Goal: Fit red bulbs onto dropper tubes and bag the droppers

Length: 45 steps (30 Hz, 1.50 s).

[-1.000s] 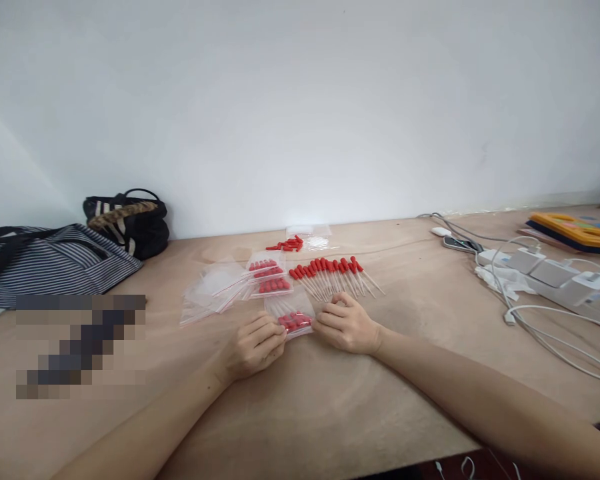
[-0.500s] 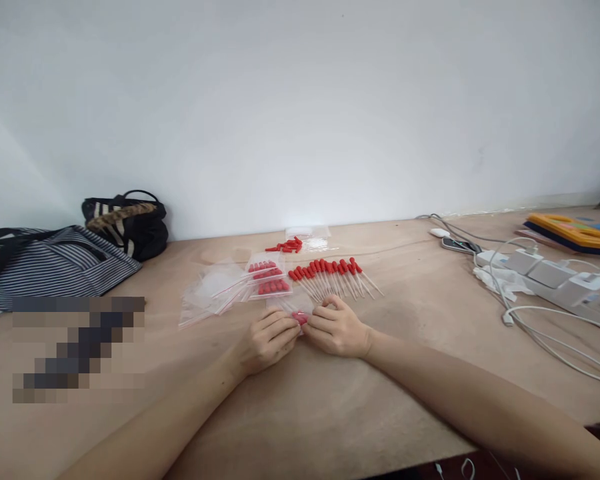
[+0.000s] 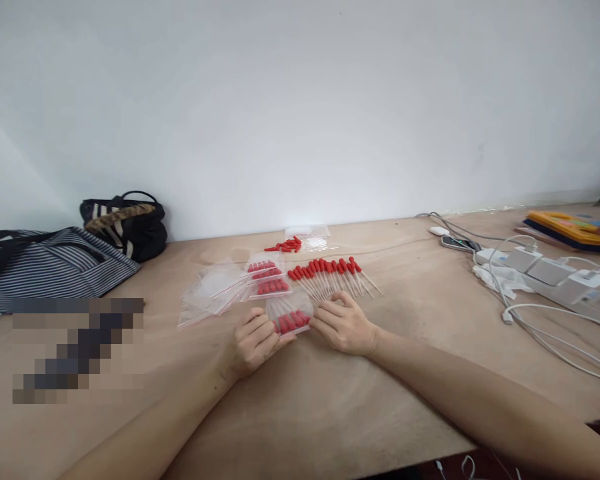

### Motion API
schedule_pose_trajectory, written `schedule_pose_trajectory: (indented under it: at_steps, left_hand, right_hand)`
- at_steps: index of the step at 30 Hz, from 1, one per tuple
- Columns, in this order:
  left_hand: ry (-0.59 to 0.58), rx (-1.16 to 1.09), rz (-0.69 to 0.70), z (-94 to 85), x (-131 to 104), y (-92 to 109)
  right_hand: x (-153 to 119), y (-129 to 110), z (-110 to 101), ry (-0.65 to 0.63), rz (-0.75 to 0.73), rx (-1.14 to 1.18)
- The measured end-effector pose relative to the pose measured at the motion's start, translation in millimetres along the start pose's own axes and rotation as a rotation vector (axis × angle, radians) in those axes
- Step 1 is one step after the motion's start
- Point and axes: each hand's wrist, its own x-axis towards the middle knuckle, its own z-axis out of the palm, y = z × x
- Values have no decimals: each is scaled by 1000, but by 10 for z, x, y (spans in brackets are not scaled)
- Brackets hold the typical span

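A clear zip bag (image 3: 287, 308) holding several red-tipped sticks lies between my hands, its red ends toward me. My left hand (image 3: 255, 340) pinches the bag's near left corner. My right hand (image 3: 345, 325) grips its right edge with bent fingers. Just beyond, a fanned row of loose red-tipped sticks (image 3: 325, 268) rests on the table, white shafts pointing toward me. Filled zip bags (image 3: 273, 287) with red tips lie to the upper left of the bag in my hands. Flat clear zip bags (image 3: 213, 293) spread out left of those.
Small red pieces (image 3: 291, 245) are piled near the wall beside a clear plastic packet (image 3: 310, 237). A striped bag (image 3: 55, 263) and a black bag (image 3: 130, 227) stand at left. A power strip (image 3: 550, 287) with chargers and white cables (image 3: 540, 333) occupies the right.
My left hand has slid left along the bag's near edge, uncovering the row of red tips inside. My right hand has shifted slightly right and stays on the bag.
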Motion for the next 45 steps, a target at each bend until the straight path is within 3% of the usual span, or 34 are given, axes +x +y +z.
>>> schedule_pose_trajectory:
  at_steps: [5,11,15,18,22,25,30,33,36,42,45]
  left_hand:
    - [-16,51,-15,-90,22,-38]
    - [-305,40,-88,-77,74,75]
    - [-347,67,-101,-201,40,98]
    - [-285,54,-271,-409,66,-71]
    - [-142,185,-720,-571,175,-583]
    - [-137,260,-878,-462,251,-1024]
    - [-146,295,-849,44,264,-1444]
    - [-227,252,-818,314,182,-1497]
    - [-282,218,-818,445,80,-1489]
    - [-536,-33,-691,458,-49,-1410]
    - [-575,-76,-701,365,-137,-1382]
  right_hand:
    - [-28,21,-1,4,6,-4]
    - [-8,30,-7,18,-8,97]
    - [-51,99,-64,-1,52,164]
    - [-102,182,-121,-25,133,205]
    - [-126,221,-141,-31,187,254]
    - [-118,184,-113,-43,172,274]
    - [-111,171,-95,-49,154,280]
    - [-118,205,-113,-47,169,270]
    - [-127,222,-117,-57,180,272]
    - [-130,202,-87,-84,175,302]
    - [-129,202,-88,-76,172,306]
